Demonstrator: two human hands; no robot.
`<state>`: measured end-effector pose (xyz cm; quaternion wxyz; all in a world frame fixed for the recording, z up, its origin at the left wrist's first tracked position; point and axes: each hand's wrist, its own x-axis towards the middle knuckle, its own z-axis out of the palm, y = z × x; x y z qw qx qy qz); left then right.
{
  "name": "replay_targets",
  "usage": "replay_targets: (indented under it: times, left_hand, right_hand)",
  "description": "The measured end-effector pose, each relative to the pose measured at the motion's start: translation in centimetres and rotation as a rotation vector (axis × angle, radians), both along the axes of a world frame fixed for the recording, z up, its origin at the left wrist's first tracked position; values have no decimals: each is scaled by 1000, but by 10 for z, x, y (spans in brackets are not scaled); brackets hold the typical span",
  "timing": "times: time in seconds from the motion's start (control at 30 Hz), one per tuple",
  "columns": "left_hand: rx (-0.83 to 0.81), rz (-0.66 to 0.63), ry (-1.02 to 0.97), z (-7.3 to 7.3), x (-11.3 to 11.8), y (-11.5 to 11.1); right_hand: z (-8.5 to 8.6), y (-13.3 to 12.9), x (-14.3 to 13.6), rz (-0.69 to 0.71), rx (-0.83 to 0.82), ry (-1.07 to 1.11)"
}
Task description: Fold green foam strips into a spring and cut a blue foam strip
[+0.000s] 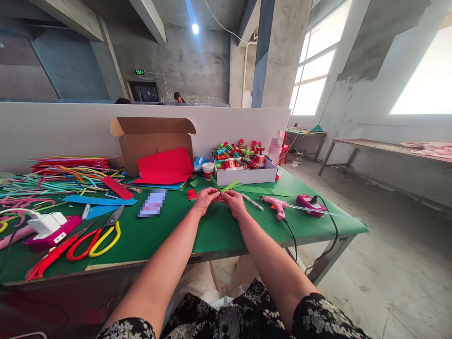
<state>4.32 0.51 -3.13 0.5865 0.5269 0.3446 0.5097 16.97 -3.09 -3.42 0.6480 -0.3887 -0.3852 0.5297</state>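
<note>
Both hands meet over the green table point(169, 235), fingertips almost touching. My left hand point(206, 199) pinches the lower end of a dark green strip point(213, 181) that slants up to the left. My right hand point(232, 201) is closed at the same spot, its fingertips on the strip's lower end. Light green strips point(231, 185) lie just beyond the fingers. Small red pieces point(192, 194) are left of my left hand. A white pen point(252, 201) and a pink glue gun point(276, 206) lie to the right of my right hand.
Scissors point(106, 238), a phone point(152, 203), blue strips point(100, 201) and a purple power strip point(52, 235) lie at left. Behind stand a cardboard box point(155, 141), paper cups point(208, 170) and a white box point(247, 176) of colourful figures. A cord hangs over the right front edge.
</note>
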Motion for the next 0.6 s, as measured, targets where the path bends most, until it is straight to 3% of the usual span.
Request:
replay_targets:
  times: [0.6]
  left_hand:
    - [-15,25,-17,2,0,-1]
  right_hand:
    - [1,-2,0,22,-39,15]
